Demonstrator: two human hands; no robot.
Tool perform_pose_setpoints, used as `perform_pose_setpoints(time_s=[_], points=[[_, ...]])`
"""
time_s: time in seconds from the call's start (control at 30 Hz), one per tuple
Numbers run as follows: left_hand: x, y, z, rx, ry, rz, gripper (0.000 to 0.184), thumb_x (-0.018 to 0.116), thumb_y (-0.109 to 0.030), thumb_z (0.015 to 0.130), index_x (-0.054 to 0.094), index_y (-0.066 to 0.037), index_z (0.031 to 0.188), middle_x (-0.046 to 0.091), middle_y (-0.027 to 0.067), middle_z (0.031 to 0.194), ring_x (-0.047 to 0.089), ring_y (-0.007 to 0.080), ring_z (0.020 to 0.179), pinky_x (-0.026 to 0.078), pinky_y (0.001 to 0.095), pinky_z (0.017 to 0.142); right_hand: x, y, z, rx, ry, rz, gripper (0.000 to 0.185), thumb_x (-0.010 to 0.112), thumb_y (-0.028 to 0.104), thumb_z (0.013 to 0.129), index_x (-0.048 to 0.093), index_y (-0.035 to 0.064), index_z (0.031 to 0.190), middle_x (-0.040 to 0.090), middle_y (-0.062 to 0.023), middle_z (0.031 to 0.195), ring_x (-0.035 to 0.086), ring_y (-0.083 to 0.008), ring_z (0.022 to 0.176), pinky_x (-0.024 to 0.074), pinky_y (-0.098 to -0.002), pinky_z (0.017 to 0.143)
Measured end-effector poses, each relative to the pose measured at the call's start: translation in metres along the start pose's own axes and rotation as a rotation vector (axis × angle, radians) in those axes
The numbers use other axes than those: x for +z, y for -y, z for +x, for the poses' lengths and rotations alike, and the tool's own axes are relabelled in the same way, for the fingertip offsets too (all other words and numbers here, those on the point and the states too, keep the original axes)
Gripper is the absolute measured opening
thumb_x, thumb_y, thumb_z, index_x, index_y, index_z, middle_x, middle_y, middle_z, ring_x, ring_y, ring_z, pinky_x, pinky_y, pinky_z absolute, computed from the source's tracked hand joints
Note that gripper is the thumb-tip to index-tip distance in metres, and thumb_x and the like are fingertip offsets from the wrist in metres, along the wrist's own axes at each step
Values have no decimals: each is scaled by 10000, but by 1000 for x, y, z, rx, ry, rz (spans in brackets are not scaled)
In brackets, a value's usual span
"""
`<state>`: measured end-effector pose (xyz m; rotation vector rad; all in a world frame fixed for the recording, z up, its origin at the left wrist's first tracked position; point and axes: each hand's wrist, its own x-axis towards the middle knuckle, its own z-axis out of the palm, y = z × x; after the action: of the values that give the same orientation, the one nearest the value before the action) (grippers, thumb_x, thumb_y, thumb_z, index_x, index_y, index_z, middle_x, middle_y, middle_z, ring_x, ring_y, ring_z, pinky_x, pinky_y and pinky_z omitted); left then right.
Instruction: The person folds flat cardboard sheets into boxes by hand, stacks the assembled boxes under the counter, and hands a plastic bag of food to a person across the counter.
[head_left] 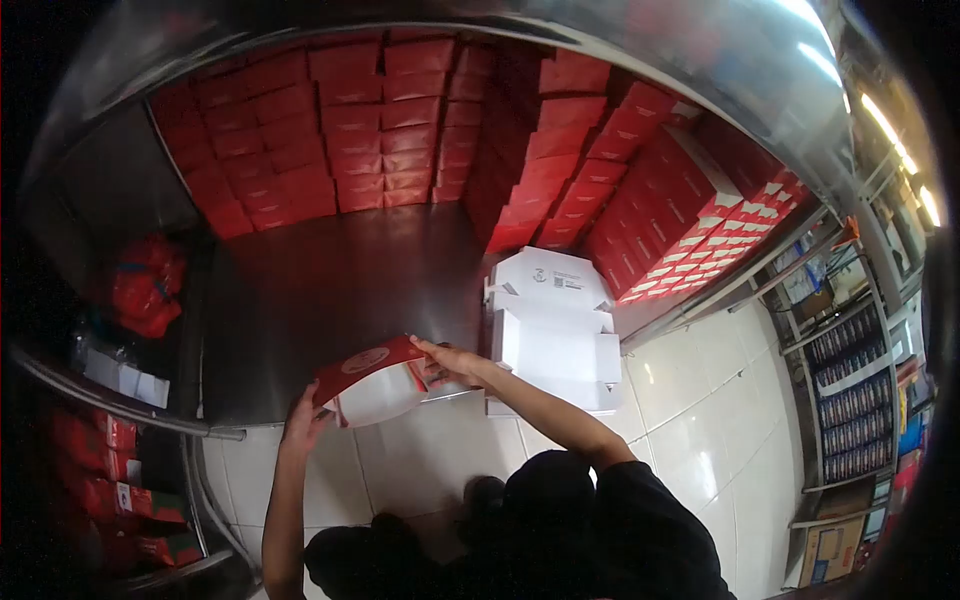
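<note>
Between my two hands is a cardboard box (382, 395), red outside with a pale round logo and white inside, its shape partly folded and curved. My left hand (304, 415) grips its left end. At the other end, my right hand (447, 364) has its fingers around the red edge, and some fingertips are hidden behind the card. The box is over the front edge of a dark metal shelf (340, 290). To the right of my right hand lies a stack of flat, unfolded white box blanks (560, 340) with small black print.
Tall stacks of red boxes (350, 130) line the back of the shelf, and more red boxes (680, 200) rise at the right. Red plastic bags (148, 285) sit at the left. A rack (850, 390) of small dark packs stands far right, beyond the tiled floor (690, 400).
</note>
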<state>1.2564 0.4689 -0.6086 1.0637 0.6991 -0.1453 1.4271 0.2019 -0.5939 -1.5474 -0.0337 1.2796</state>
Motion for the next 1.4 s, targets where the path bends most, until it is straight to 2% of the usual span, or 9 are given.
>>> perform_pose_setpoints(time_s=[0.1, 0.37, 0.63, 0.8, 0.9, 1.03, 1.13, 1.23, 1.4], points=[[-1, 1, -5, 33, 78, -71, 514, 513, -387, 852, 391, -101, 1262, 453, 50, 1246, 395, 209, 1163, 289, 418, 993, 16, 12, -23, -9, 22, 16, 872, 411, 735, 724, 371, 65, 1281, 396, -123, 1254, 394, -252, 1132, 307, -464, 951], [8, -10, -16, 1, 57, -38, 488, 528, -402, 847, 435, -107, 1225, 479, 33, 1216, 422, 177, 1133, 299, 403, 990, 13, 12, -8, 22, 8, -27, 739, 381, 692, 772, 443, 89, 1195, 480, -49, 1180, 458, -184, 1057, 374, -399, 851], [-5, -6, -8, -39, 105, -62, 475, 526, -389, 856, 427, -117, 1233, 478, 40, 1203, 420, 180, 1135, 285, 403, 1003, 17, 0, -7, -131, -108, -151, 498, 394, 499, 862, 481, 104, 1154, 526, -29, 1101, 491, -146, 885, 389, -340, 803], [-15, 0, 2, -36, 88, 8, 382, 553, -311, 856, 475, -106, 1168, 530, 22, 1119, 506, 171, 1031, 395, 365, 913, 12, 7, -1, -27, -128, -39, 407, 409, 436, 880, 508, 120, 1116, 536, -23, 1077, 504, -154, 874, 410, -330, 777], [-12, 2, -3, 54, 148, 69, 335, 565, -279, 853, 499, -99, 1128, 555, 6, 1071, 546, 152, 950, 445, 337, 826, 11, 9, -3, -38, -56, -60, 452, 352, 449, 905, 478, 117, 1183, 507, -61, 1144, 477, -193, 1040, 382, -382, 868], [-3, 9, -5, 154, 104, 57, 325, 561, -252, 857, 488, -106, 1138, 552, 7, 1078, 540, 138, 949, 451, 336, 805, 19, 10, -9, -22, -56, -114, 445, 356, 456, 900, 485, 123, 1165, 567, 8, 971, 517, -138, 848, 388, -315, 780], [0, 15, 1, 88, 39, -105, 376, 562, -172, 845, 446, -116, 1199, 527, 41, 1124, 502, 173, 1034, 430, 369, 842, 25, 13, 0, -45, -62, -279, 477, 338, 507, 889, 474, 137, 1159, 550, -7, 971, 517, -140, 866, 370, -293, 805], [-10, 24, 8, -26, 176, -233, 444, 552, -161, 843, 385, -128, 1253, 493, 47, 1187, 492, 190, 1056, 427, 397, 843, 33, 25, -12, -225, -172, -269, 455, 453, 486, 854, 462, 132, 1140, 531, -19, 985, 496, -140, 937, 346, -274, 858], [-35, 17, -32, 119, 523, 215, 619, 560, -174, 806, 252, -124, 1341, 352, 66, 1317, 435, 222, 1133, 377, 402, 895, 38, 74, -93, -656, 64, -437, 512, 673, 236, 671, 445, 91, 1106, 498, -52, 1065, 440, -179, 1056, 302, -305, 937]])
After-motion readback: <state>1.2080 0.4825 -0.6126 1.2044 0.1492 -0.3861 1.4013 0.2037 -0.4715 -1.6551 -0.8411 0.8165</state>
